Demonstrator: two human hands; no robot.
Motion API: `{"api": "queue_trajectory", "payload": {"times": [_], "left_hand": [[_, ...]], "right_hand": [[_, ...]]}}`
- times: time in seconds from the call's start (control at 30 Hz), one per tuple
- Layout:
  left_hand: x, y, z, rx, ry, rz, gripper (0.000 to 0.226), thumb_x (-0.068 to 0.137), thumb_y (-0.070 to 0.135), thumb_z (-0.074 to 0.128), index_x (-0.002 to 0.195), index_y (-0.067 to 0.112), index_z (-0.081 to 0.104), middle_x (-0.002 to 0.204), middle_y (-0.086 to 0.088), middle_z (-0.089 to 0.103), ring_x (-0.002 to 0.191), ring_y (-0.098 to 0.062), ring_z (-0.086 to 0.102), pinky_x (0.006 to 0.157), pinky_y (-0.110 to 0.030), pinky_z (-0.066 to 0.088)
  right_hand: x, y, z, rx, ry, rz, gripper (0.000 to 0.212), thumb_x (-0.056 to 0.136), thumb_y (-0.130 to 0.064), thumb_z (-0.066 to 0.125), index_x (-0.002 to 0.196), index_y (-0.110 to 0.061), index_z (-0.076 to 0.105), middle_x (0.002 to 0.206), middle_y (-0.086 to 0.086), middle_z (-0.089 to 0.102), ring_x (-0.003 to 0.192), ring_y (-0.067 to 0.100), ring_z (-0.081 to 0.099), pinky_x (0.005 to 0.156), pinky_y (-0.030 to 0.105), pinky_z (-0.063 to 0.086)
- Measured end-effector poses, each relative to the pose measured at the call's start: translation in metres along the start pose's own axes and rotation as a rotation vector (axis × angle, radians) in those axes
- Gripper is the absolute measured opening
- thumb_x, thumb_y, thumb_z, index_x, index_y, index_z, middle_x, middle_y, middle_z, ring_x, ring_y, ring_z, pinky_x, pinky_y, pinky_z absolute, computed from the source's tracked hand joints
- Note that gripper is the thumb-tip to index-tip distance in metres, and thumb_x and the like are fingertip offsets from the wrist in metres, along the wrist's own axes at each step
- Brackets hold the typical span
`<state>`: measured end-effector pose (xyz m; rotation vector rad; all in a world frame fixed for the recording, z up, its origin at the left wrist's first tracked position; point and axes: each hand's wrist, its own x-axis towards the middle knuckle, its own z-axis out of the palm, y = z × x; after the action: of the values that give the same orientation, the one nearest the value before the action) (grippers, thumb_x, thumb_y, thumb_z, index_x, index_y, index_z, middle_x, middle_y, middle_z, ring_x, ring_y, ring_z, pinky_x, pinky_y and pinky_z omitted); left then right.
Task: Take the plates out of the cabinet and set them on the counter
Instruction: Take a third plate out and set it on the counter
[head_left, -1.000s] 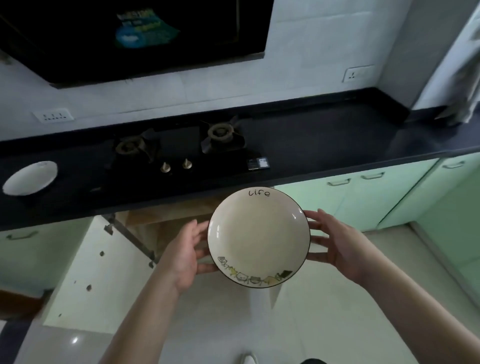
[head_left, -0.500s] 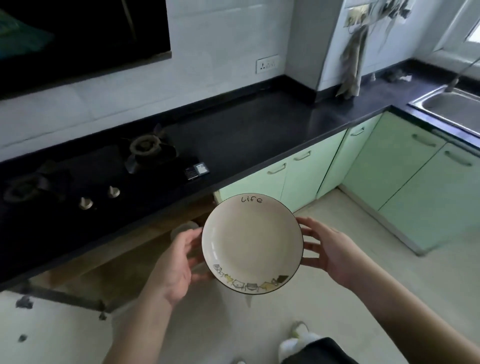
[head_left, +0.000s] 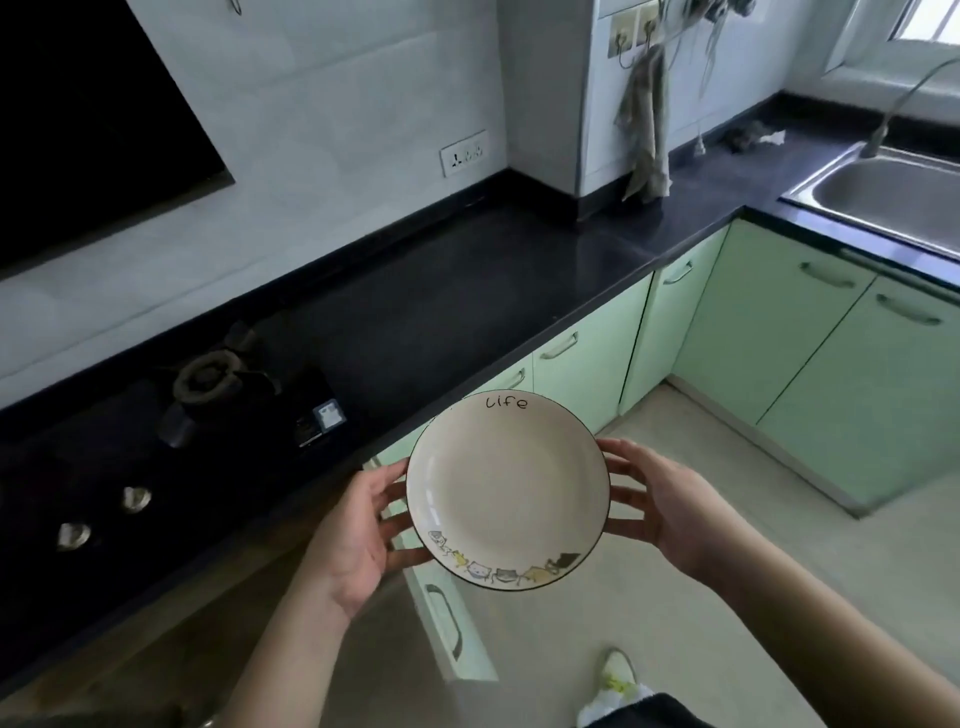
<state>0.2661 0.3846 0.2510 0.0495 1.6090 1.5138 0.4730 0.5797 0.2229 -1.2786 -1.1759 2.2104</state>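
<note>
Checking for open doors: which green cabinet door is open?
The cabinet door below the held plate; it swings out toward the person, while the others sit flush under the counter.

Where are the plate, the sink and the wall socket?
plate (head_left: 506, 483): head view, bare centre of the dish.
sink (head_left: 893, 200): head view, basin floor.
socket (head_left: 464, 154): head view, middle of the faceplate.

I stand in an L-shaped kitchen with a long black stone countertop (head_left: 467, 291) as my landmark. Set into it at my left is a black gas hob (head_left: 171, 415); at its far right end sits a stainless steel sink (head_left: 883, 197). Above it runs a white tiled wall (head_left: 337, 104) with a white socket plate (head_left: 464, 154). Below it — pale green cabinet doors (head_left: 831, 364) with metal handles. Daylight enters by a window (head_left: 930, 21) above the sink — the beige floor (head_left: 675, 597) gleams dully.
</note>
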Motion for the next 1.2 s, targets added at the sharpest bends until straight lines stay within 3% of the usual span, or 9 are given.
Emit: {"api": "queue_trajectory", "payload": {"times": [0.23,0.43,0.6,0.77,0.97,1.2], "left_hand": [[0.050,0.024,0.064,0.005,0.048,0.012,0.030,0.095,0.036,0.049,0.108,0.029,0.076,0.121,-0.008,0.066,0.108,-0.033,0.063,0.072,-0.050,0.059],[0.081,0.034,0.079,-0.090,0.100,-0.007,0.033,0.097,0.036,0.045,0.105,0.031,0.077,0.118,-0.002,0.070,0.103,-0.030,0.064,0.066,-0.045,0.058],[0.111,0.041,0.065,-0.207,0.117,0.005,0.040,0.100,0.039,0.036,0.115,0.026,0.071,0.124,-0.002,0.067,0.102,-0.028,0.062,0.065,-0.046,0.058],[0.157,0.050,0.037,-0.257,0.158,0.013,0.036,0.097,0.036,0.043,0.113,0.024,0.072,0.120,-0.006,0.069,0.099,-0.028,0.066,0.067,-0.048,0.059],[0.220,0.077,0.004,-0.301,0.198,-0.006,0.027,0.093,0.040,0.056,0.110,0.031,0.074,0.113,0.003,0.074,0.097,-0.026,0.072,0.070,-0.047,0.058],[0.291,0.106,-0.028,-0.226,0.166,0.007,0.027,0.099,0.031,0.050,0.112,0.042,0.071,0.116,0.008,0.072,0.100,-0.019,0.071,0.066,-0.044,0.058]], "right_hand": [[0.060,-0.057,-0.036,-0.017,-0.010,0.019,0.021,0.094,-0.034,0.059,0.101,-0.024,0.076,0.101,-0.002,0.075,0.090,0.023,0.072,0.066,0.040,0.059],[0.109,-0.088,-0.031,-0.090,-0.057,0.018,0.022,0.095,-0.036,0.056,0.097,-0.030,0.077,0.102,-0.006,0.074,0.093,0.021,0.071,0.066,0.038,0.059],[0.155,-0.099,-0.006,-0.161,-0.083,0.022,0.026,0.096,-0.036,0.050,0.098,-0.034,0.076,0.101,-0.011,0.074,0.094,0.017,0.071,0.071,0.039,0.060],[0.207,-0.117,0.035,-0.252,-0.155,0.042,0.025,0.096,-0.037,0.051,0.099,-0.032,0.075,0.101,-0.011,0.074,0.097,0.018,0.070,0.071,0.040,0.060],[0.264,-0.142,0.097,-0.359,-0.177,0.027,0.023,0.099,-0.031,0.051,0.102,-0.028,0.073,0.091,-0.003,0.075,0.094,0.021,0.069,0.066,0.037,0.059],[0.316,-0.151,0.138,-0.384,-0.207,-0.029,0.022,0.100,-0.017,0.050,0.108,-0.026,0.068,0.093,0.002,0.076,0.081,0.024,0.074,0.059,0.033,0.059]]}}
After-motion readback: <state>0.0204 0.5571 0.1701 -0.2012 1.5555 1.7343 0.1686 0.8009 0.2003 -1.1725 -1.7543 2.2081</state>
